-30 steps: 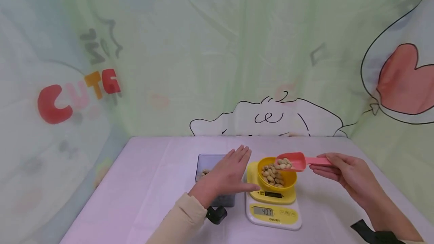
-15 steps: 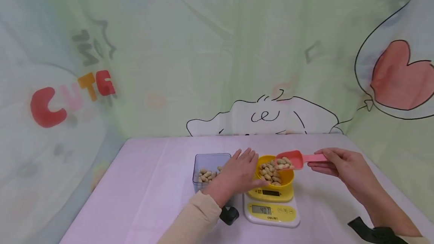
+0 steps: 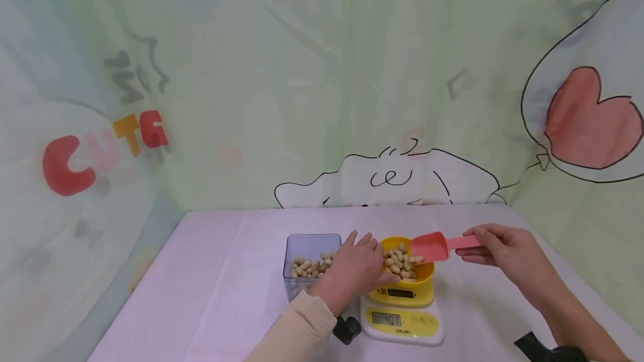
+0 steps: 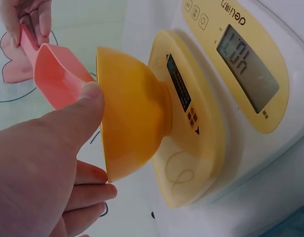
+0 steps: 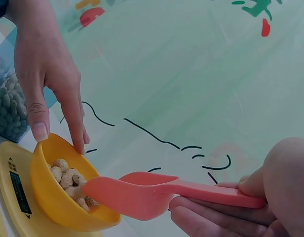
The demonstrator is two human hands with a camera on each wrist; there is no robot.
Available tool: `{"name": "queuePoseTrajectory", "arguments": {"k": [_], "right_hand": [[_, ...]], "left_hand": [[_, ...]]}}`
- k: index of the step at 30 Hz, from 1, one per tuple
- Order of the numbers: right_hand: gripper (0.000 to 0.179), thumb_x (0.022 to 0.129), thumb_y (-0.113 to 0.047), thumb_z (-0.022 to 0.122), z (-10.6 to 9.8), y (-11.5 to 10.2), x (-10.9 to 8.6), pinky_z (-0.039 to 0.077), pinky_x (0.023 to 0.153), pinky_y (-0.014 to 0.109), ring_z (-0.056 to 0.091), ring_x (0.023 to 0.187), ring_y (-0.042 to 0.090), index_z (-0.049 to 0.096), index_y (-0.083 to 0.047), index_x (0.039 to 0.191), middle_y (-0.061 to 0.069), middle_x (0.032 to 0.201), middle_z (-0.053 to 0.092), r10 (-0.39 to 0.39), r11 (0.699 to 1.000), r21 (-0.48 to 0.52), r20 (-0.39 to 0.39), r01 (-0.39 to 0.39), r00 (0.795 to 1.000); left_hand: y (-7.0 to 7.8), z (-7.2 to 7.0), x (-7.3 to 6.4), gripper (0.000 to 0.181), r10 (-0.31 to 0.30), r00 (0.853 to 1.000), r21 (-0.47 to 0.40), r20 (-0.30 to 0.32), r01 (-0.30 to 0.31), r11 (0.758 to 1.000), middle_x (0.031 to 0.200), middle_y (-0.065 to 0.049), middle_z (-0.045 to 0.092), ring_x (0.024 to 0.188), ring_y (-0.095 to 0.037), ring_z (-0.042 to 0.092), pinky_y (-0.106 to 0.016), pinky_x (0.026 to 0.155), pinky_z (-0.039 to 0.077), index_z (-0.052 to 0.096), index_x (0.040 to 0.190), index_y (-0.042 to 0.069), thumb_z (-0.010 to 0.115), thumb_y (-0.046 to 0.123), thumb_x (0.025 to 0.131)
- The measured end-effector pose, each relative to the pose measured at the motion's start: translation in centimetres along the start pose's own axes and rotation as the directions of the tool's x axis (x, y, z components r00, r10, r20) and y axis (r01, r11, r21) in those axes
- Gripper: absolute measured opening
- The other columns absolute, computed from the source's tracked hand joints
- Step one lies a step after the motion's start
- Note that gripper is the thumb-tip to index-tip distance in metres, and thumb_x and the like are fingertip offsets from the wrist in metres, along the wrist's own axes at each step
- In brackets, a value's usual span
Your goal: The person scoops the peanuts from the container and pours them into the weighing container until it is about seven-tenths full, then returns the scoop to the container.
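A yellow bowl [image 4: 130,116] holding peanuts [image 5: 68,178] sits on the platform of a kitchen scale [image 3: 402,323], whose display reads 40.7. My left hand [image 3: 354,266] touches the bowl's rim with thumb and fingertips, the fingers fairly straight. From the right, my right hand [image 3: 508,247] pinches the handle of a pink scoop [image 3: 429,247] between thumb and fingers. The scoop tilts down over the bowl, its lip overlapping the rim in the right wrist view. At that lip in the head view, peanuts lie against those in the bowl.
Left of the scale stands a clear bluish plastic box [image 3: 292,256] with more peanuts inside, partly hidden by my left forearm. A pale lilac cloth covers the table [image 3: 226,295]. A printed curtain [image 3: 251,99] hangs behind its far edge.
My left hand has moved right onto the bowl's rim, uncovering more of the box. The scoop has tipped, and the peanuts in it have slid out toward the bowl.
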State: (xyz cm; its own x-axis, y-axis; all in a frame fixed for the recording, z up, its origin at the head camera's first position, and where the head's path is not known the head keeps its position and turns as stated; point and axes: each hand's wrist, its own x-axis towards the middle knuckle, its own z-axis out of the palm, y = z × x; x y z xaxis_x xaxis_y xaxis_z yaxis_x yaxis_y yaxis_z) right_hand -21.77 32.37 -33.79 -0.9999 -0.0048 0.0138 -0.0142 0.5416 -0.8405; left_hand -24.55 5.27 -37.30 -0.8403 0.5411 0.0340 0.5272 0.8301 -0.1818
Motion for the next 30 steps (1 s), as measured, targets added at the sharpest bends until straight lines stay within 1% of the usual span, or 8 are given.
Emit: {"name": "queuePoseTrajectory", "arguments": {"k": [6, 12, 15, 17, 20, 23, 27, 30], "right_hand": [[0.050, 0.108, -0.030, 0.039, -0.26, -0.23, -0.27, 0.061, 0.078, 0.025, 0.075, 0.088, 0.012, 0.049, 0.012, 0.133, 0.014, 0.105, 0.074, -0.025, 0.999, 0.037, -0.010, 0.025, 1.000], [0.050, 0.108, -0.030, 0.040, -0.32, 0.00, -0.62, 0.061, 0.079, 0.027, 0.075, 0.087, 0.012, 0.049, 0.013, 0.133, 0.015, 0.106, 0.074, 0.013, 0.998, 0.068, -0.005, -0.012, 1.000], [0.050, 0.108, -0.030, 0.040, -0.46, 0.12, -0.61, 0.061, 0.079, 0.027, 0.075, 0.088, 0.012, 0.049, 0.013, 0.134, 0.014, 0.107, 0.074, 0.019, 0.996, 0.086, -0.005, -0.018, 1.000], [0.051, 0.108, -0.030, 0.040, -0.49, 0.13, -0.59, 0.061, 0.079, 0.027, 0.075, 0.088, 0.012, 0.049, 0.013, 0.133, 0.013, 0.107, 0.074, 0.006, 0.995, 0.100, -0.010, -0.005, 1.000], [0.051, 0.107, -0.030, 0.041, -0.50, 0.06, -0.60, 0.061, 0.079, 0.028, 0.075, 0.088, 0.013, 0.050, 0.014, 0.132, 0.011, 0.105, 0.074, -0.027, 0.992, 0.125, -0.021, 0.029, 0.999], [0.050, 0.107, -0.029, 0.043, -0.42, -0.07, -0.64, 0.061, 0.079, 0.029, 0.076, 0.089, 0.015, 0.051, 0.014, 0.130, 0.010, 0.104, 0.075, -0.051, 0.986, 0.160, -0.028, 0.054, 0.998], [0.049, 0.107, -0.029, 0.043, -0.05, -0.31, -0.63, 0.061, 0.079, 0.029, 0.076, 0.089, 0.018, 0.052, 0.013, 0.129, 0.011, 0.105, 0.075, -0.041, 0.984, 0.175, -0.030, 0.046, 0.999], [0.049, 0.107, -0.029, 0.041, 0.16, -0.61, -0.56, 0.061, 0.079, 0.029, 0.076, 0.089, 0.017, 0.051, 0.012, 0.131, 0.013, 0.107, 0.074, -0.029, 0.987, 0.156, -0.037, 0.034, 0.999]], "left_hand": [[0.05, -0.27, -0.10, 0.076, -0.005, 1.000, 0.027, -0.009, 0.006, 1.000, 0.145, 0.008, 0.055, 0.143, -0.011, 0.042, -0.039, 0.121, 0.032, 0.055, 0.141, 0.019, 0.043, 0.074, 0.090], [0.22, -0.06, -0.12, 0.079, -0.018, 1.000, 0.019, 0.025, 0.018, 1.000, 0.146, 0.008, 0.054, 0.143, -0.009, 0.042, -0.037, 0.121, 0.031, 0.053, 0.143, 0.020, 0.042, 0.076, 0.089], [0.23, -0.04, 0.07, 0.079, -0.017, 1.000, 0.013, 0.016, 0.017, 1.000, 0.146, 0.008, 0.054, 0.142, -0.010, 0.042, -0.037, 0.121, 0.031, 0.054, 0.142, 0.020, 0.042, 0.076, 0.088], [0.19, -0.05, 0.10, 0.078, -0.011, 1.000, 0.016, 0.007, 0.011, 1.000, 0.145, 0.008, 0.054, 0.142, -0.010, 0.042, -0.037, 0.121, 0.032, 0.055, 0.142, 0.019, 0.042, 0.076, 0.089], [0.08, -0.13, 0.14, 0.079, -0.007, 1.000, -0.014, 0.007, 0.007, 1.000, 0.146, 0.007, 0.054, 0.143, -0.011, 0.041, -0.037, 0.121, 0.032, 0.054, 0.142, 0.018, 0.044, 0.075, 0.089], [-0.04, -0.18, 0.15, 0.079, -0.008, 1.000, -0.079, 0.021, 0.010, 0.997, 0.149, 0.007, 0.051, 0.145, -0.011, 0.039, -0.038, 0.122, 0.030, 0.050, 0.145, 0.018, 0.046, 0.074, 0.089], [-0.25, -0.37, -0.03, 0.077, -0.010, 0.999, -0.161, 0.032, 0.015, 0.987, 0.152, 0.008, 0.047, 0.147, -0.012, 0.035, -0.038, 0.123, 0.028, 0.047, 0.148, 0.019, 0.048, 0.071, 0.090], [-0.54, -0.77, -0.24, 0.076, -0.009, 1.000, -0.186, 0.019, 0.013, 0.982, 0.152, 0.008, 0.047, 0.147, -0.013, 0.035, -0.038, 0.123, 0.029, 0.047, 0.147, 0.019, 0.049, 0.069, 0.091]]}}
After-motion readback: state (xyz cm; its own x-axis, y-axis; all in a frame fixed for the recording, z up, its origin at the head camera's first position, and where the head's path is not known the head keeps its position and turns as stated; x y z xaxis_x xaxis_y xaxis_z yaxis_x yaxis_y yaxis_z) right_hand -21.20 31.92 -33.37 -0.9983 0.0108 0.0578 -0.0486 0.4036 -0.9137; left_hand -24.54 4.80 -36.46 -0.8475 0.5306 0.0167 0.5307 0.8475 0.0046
